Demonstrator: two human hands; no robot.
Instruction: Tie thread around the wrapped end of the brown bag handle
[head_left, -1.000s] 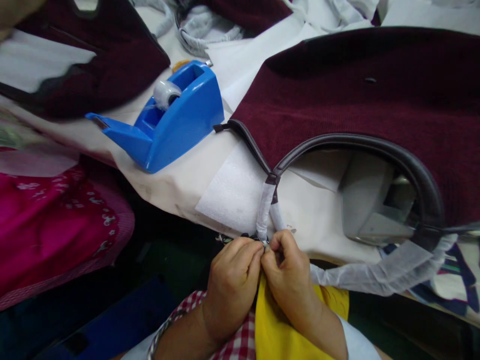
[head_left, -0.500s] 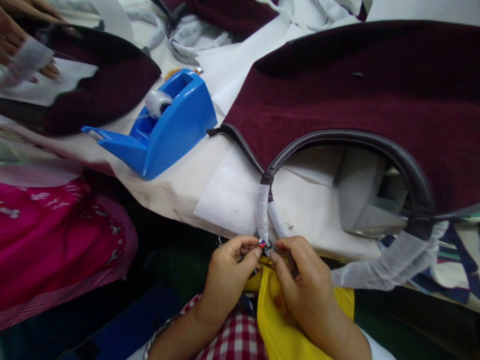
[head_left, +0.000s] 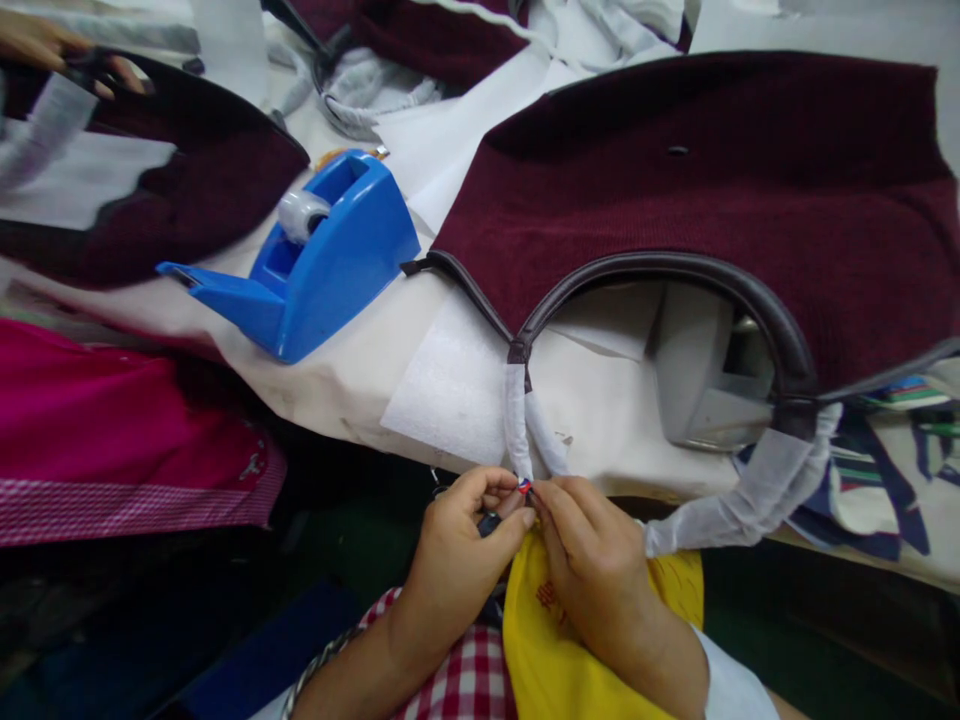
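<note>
A burgundy corduroy bag [head_left: 600, 190] with dark brown edging lies on the table, its cut-out side towards me. From its pointed corner a white-wrapped strap [head_left: 516, 415] hangs down to my fingertips at the table edge. My left hand [head_left: 465, 550] is closed in a pinch at the strap's end, on a small red, white and blue piece [head_left: 524, 486]. A dark object [head_left: 489, 523] shows under its fingers. My right hand [head_left: 600, 555] pinches at the same spot, fingertips touching the left's; its hold is hidden. Yellow cloth [head_left: 540, 630] hangs below the hands.
A blue tape dispenser [head_left: 341, 260] with a roll stands left of the bag. At the upper left, a co-worker's hand [head_left: 45, 45] is over another dark burgundy piece [head_left: 225, 180]. White sheets [head_left: 450, 385] lie near the table edge. Patterned fabric [head_left: 870, 500] is at the right.
My right hand has closed in against the left at the strap's end. The co-worker's hand has shifted up and away. The view has moved slightly to the right.
</note>
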